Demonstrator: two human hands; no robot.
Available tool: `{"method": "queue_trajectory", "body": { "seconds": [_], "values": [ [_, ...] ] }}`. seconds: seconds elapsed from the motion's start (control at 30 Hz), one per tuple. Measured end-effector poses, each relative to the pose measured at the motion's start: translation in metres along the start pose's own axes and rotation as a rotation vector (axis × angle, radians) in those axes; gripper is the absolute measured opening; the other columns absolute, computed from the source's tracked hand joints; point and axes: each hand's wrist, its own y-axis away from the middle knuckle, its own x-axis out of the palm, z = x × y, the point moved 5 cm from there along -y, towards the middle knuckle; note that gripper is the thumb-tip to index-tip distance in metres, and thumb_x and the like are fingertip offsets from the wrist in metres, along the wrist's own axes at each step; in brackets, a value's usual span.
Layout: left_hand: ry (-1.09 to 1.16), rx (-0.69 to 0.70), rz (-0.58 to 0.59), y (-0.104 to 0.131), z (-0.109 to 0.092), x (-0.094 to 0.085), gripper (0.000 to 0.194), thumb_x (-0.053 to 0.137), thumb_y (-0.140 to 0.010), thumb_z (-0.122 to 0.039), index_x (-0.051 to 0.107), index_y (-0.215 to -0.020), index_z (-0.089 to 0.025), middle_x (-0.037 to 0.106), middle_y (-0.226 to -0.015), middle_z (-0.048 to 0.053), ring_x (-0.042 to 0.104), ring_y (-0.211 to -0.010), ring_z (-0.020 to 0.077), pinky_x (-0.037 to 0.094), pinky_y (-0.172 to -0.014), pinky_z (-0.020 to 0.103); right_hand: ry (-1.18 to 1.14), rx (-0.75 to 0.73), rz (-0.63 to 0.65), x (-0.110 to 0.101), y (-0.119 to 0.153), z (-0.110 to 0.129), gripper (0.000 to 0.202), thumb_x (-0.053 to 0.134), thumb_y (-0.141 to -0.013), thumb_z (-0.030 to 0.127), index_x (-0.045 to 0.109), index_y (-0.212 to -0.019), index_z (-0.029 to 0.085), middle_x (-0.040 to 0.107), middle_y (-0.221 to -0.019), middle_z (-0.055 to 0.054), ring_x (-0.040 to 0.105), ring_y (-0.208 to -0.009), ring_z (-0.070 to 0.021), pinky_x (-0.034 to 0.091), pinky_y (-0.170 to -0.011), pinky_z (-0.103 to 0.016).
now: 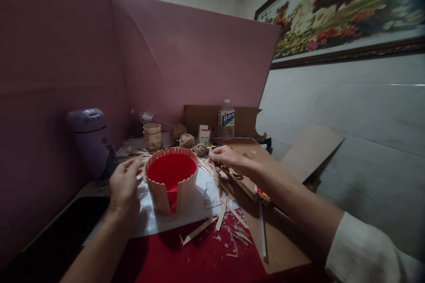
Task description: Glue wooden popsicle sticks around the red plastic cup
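Note:
A red round container stands on white paper, ringed by upright wooden craft sticks with rounded tops. At its near side, a gap between sticks bares the red wall. My left hand is at the container's left side with fingers apart and curved towards it; I cannot tell whether the fingertips touch it. To the right of the container, my right hand pinches a single craft stick between thumb and fingers, held roughly upright. Loose craft sticks lie in a pile under and around that hand.
Behind the container are a small stick-covered cup, twine balls and a plastic bottle. A purple tumbler stands left. A brown board with a white glue-gun-like stick lies right. Wood scraps litter the red cloth.

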Motion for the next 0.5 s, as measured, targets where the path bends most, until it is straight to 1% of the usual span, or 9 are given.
{"method": "queue_trajectory", "body": {
  "seconds": [0.03,0.1,0.17,0.2,0.23,0.33,0.37,0.43,0.5],
  "values": [
    [0.004,-0.001,-0.001,0.001,-0.001,0.000,0.029,0.070,-0.058,-0.037,0.061,-0.081,-0.021,0.060,-0.078,-0.001,0.053,-0.072,0.0136,0.040,-0.059,0.024,-0.026,0.003,0.023,-0.003,0.005,0.002,0.017,0.061,-0.080,0.028,0.069,-0.077,0.014,0.062,-0.056,0.002,0.056,-0.052,-0.0133,0.042,-0.052,-0.025],
    [0.012,-0.006,0.000,0.002,-0.002,0.001,0.028,0.070,-0.058,-0.036,0.061,-0.080,-0.021,0.060,-0.078,-0.001,0.053,-0.071,0.0137,0.040,-0.059,0.025,-0.076,0.014,0.063,-0.006,0.014,0.008,0.019,0.059,-0.077,0.022,0.069,-0.090,0.013,0.059,-0.049,0.004,0.051,-0.044,-0.0114,0.038,-0.047,-0.024],
    [0.015,-0.012,0.004,0.002,-0.002,0.001,0.028,0.071,-0.058,-0.035,0.061,-0.079,-0.021,0.060,-0.077,-0.002,0.053,-0.071,0.0135,0.039,-0.058,0.025,-0.117,0.031,0.093,-0.008,0.022,0.015,0.034,0.055,-0.074,0.014,0.063,-0.107,0.012,0.055,-0.045,0.007,0.047,-0.039,-0.0101,0.035,-0.042,-0.022],
    [0.014,-0.011,0.005,0.002,-0.002,0.001,0.028,0.071,-0.057,-0.034,0.061,-0.079,-0.020,0.060,-0.077,-0.002,0.053,-0.071,0.0134,0.039,-0.058,0.024,-0.132,0.040,0.111,-0.009,0.026,0.019,0.038,0.054,-0.073,0.012,0.061,-0.111,0.012,0.054,-0.045,0.007,0.046,-0.038,-0.0095,0.033,-0.040,-0.021],
    [0.014,-0.008,0.001,0.002,-0.002,0.001,0.027,0.070,-0.057,-0.034,0.061,-0.079,-0.020,0.061,-0.077,-0.002,0.053,-0.071,0.0132,0.039,-0.058,0.024,-0.146,0.050,0.130,-0.009,0.030,0.022,0.038,0.054,-0.073,0.010,0.061,-0.110,0.012,0.055,-0.045,0.006,0.046,-0.037,-0.0090,0.032,-0.039,-0.020],
    [0.012,0.009,-0.005,0.003,-0.003,0.002,0.026,0.069,-0.058,-0.033,0.061,-0.078,-0.020,0.061,-0.076,-0.002,0.053,-0.071,0.0128,0.039,-0.058,0.024,-0.232,0.069,0.167,-0.008,0.037,0.027,0.014,0.054,-0.079,0.014,0.062,-0.090,0.012,0.058,-0.047,0.002,0.047,-0.036,-0.0076,0.032,-0.036,-0.018],
    [0.014,0.015,-0.004,0.004,-0.003,0.002,0.026,0.069,-0.058,-0.033,0.061,-0.078,-0.020,0.061,-0.076,-0.002,0.053,-0.071,0.0129,0.039,-0.058,0.024,-0.278,0.071,0.172,-0.007,0.039,0.027,0.010,0.052,-0.082,0.016,0.061,-0.086,0.013,0.059,-0.047,0.001,0.046,-0.035,-0.0074,0.032,-0.035,-0.018],
    [0.016,0.020,0.009,0.006,-0.004,0.004,0.026,0.069,-0.057,-0.033,0.061,-0.078,-0.020,0.061,-0.076,-0.001,0.054,-0.071,0.0136,0.040,-0.059,0.024,-0.372,0.071,0.173,-0.004,0.042,0.029,0.010,0.050,-0.086,0.019,0.058,-0.082,0.014,0.059,-0.047,0.001,0.045,-0.034,-0.0071,0.034,-0.034,-0.018],
    [0.016,0.020,0.027,0.008,-0.004,0.006,0.027,0.069,-0.057,-0.035,0.062,-0.078,-0.019,0.062,-0.075,-0.001,0.055,-0.070,0.0145,0.041,-0.058,0.025,-0.443,0.052,0.161,-0.001,0.045,0.033,0.006,0.052,-0.087,0.017,0.056,-0.084,0.015,0.059,-0.049,0.002,0.048,-0.036,-0.0073,0.037,-0.035,-0.018]
  ]
}}
